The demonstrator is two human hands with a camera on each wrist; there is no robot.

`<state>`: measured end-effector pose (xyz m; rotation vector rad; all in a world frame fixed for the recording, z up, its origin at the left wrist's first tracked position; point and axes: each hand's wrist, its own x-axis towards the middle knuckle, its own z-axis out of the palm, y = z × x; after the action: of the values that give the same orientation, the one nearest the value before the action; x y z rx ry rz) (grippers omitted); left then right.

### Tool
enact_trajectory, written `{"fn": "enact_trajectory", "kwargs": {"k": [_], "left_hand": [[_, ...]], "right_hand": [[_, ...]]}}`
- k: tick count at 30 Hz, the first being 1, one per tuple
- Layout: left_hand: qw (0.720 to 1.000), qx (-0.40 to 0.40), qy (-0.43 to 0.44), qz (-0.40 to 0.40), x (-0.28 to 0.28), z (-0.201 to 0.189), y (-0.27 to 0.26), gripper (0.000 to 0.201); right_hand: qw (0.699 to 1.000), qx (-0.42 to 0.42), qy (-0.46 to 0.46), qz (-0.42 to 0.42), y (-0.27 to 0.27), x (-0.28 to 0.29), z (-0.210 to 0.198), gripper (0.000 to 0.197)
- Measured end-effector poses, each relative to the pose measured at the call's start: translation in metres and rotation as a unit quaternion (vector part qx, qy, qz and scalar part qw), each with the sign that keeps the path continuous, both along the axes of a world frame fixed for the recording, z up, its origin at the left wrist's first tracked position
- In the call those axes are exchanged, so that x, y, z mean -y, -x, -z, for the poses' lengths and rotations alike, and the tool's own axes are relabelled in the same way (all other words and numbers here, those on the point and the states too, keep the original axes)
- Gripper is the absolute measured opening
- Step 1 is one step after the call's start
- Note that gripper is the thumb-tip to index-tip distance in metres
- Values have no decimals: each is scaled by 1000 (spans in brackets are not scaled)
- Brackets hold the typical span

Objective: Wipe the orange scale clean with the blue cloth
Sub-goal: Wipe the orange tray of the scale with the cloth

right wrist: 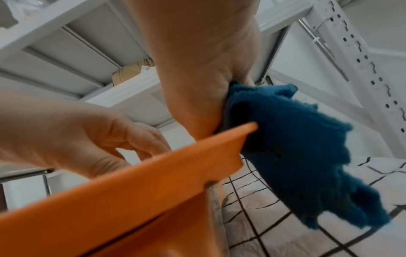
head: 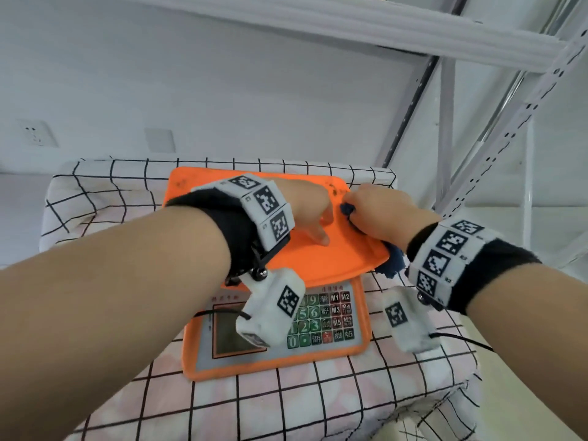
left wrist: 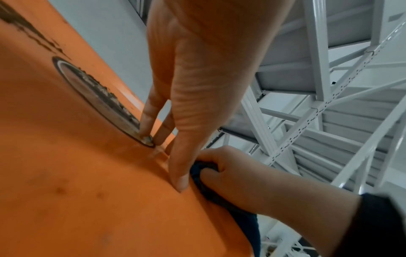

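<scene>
The orange scale (head: 318, 259) stands on the checked cloth, its keypad and display facing me. My left hand (head: 313, 214) rests on the orange platter (left wrist: 77, 173) with straight fingers and thumb pressing down. My right hand (head: 375, 211) grips the bunched blue cloth (right wrist: 296, 147) at the platter's right side. In the left wrist view the cloth (left wrist: 204, 180) sits right beside my left thumb. A tail of cloth (head: 393, 261) hangs over the platter's right edge. Dark grime and a ring mark (left wrist: 98, 97) show on the platter's far part.
A white table cover with black grid lines (head: 111, 198) lies under the scale. White metal shelving uprights (head: 496, 144) rise close on the right, with a shelf overhead. Wall sockets (head: 36, 135) sit on the back wall at left.
</scene>
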<state>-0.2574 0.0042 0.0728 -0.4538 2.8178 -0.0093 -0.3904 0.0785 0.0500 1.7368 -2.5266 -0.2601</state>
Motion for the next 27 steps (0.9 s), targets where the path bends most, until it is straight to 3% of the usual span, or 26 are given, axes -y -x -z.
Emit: {"fn": "enact_trajectory", "kwargs": {"k": [15, 24, 27], "left_hand": [[998, -27, -17, -63, -15, 0, -8, 53], [997, -36, -29, -61, -11, 2, -9, 51], [997, -35, -31, -61, -10, 2, -8, 53]], "right_hand": [[997, -35, -25, -61, -10, -45, -5, 19], [1000, -15, -15, -23, -6, -6, -5, 20], [999, -1, -16, -30, -4, -15, -5, 12]]}}
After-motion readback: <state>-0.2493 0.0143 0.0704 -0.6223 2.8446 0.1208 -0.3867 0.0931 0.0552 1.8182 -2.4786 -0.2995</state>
